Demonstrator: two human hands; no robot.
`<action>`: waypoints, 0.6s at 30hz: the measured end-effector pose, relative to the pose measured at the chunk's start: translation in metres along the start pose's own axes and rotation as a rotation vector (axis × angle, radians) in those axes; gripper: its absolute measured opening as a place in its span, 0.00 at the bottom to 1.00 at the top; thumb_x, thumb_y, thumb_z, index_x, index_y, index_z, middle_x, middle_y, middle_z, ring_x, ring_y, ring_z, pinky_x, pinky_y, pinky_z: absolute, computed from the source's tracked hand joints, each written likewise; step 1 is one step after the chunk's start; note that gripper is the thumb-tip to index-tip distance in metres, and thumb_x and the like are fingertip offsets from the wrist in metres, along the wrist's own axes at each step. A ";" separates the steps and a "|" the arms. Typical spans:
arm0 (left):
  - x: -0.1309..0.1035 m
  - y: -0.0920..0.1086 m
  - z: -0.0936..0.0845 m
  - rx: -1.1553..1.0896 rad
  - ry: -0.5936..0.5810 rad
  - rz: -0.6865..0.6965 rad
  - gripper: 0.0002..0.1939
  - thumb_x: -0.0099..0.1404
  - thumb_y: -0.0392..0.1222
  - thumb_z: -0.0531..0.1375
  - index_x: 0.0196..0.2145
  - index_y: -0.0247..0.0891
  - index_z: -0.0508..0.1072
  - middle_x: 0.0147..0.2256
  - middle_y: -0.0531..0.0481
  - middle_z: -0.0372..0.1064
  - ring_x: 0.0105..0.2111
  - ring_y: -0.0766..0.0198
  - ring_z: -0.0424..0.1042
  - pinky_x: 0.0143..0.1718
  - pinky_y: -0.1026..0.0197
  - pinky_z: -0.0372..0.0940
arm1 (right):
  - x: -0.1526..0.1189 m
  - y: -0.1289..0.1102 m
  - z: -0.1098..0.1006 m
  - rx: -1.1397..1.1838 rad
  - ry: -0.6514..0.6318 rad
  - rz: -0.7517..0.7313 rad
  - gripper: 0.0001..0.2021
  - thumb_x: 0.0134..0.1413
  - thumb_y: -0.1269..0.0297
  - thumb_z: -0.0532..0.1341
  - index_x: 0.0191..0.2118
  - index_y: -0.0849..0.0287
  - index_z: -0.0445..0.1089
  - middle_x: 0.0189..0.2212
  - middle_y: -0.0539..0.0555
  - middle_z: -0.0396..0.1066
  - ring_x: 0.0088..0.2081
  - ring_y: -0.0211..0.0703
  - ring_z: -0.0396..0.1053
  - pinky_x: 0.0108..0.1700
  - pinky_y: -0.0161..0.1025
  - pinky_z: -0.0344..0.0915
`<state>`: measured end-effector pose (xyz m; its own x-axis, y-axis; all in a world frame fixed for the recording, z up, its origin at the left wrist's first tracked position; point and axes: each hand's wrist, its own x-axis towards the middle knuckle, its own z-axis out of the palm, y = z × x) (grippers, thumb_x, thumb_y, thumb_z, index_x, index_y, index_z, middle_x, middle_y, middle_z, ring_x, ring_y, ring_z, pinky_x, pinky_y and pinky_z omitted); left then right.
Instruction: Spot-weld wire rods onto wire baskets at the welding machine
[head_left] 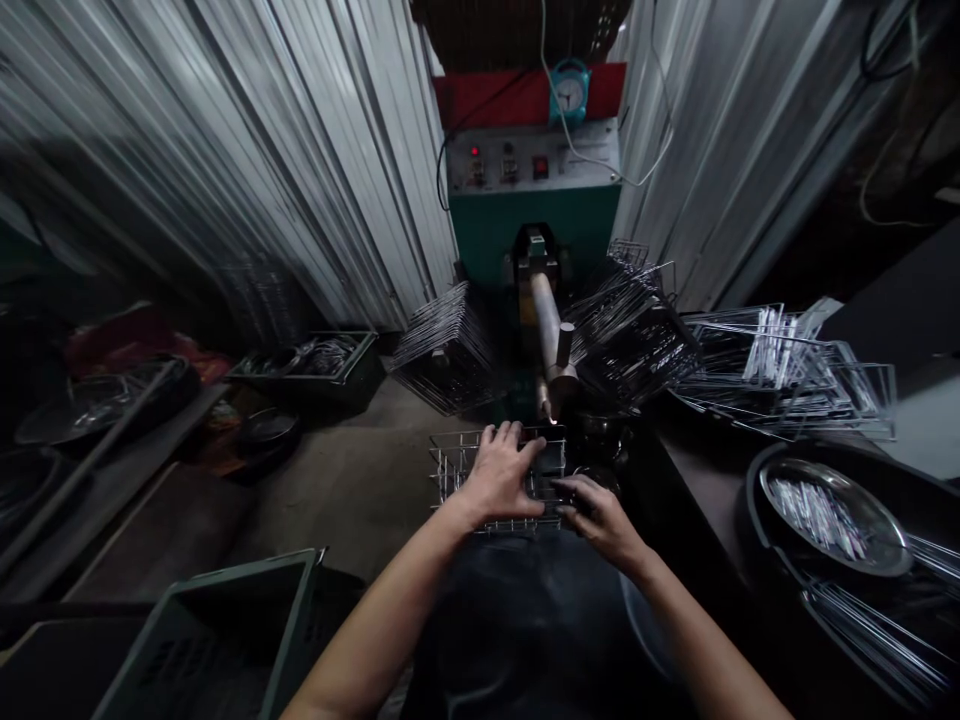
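Left hand (501, 478) hides part of wire rack (448, 475), right hand (598, 518) blurs at its fingertips, lower edge crops green crate (294, 620).

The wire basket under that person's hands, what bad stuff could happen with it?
The left hand looks close to the bright spot by the metal tip, so it might get burned. The wire basket could shift if a hand slips. The stack of wire frames looks tilted, so a bump might make it slide.
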<state>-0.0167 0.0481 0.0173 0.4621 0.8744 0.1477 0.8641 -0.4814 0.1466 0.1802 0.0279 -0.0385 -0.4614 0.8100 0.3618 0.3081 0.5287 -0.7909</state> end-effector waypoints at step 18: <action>0.012 -0.028 0.007 -0.003 -0.046 0.039 0.48 0.38 0.56 0.67 0.56 0.39 0.58 0.56 0.32 0.52 0.57 0.38 0.50 0.56 0.40 0.45 | 0.016 0.013 0.016 -0.170 0.127 -0.091 0.08 0.54 0.68 0.56 0.37 0.56 0.72 0.38 0.56 0.70 0.39 0.41 0.70 0.41 0.38 0.68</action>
<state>-0.0338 0.0725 0.0081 0.5043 0.8567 0.1085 0.8446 -0.5155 0.1448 0.1638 0.0435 -0.0509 -0.3885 0.7769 0.4955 0.4111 0.6273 -0.6614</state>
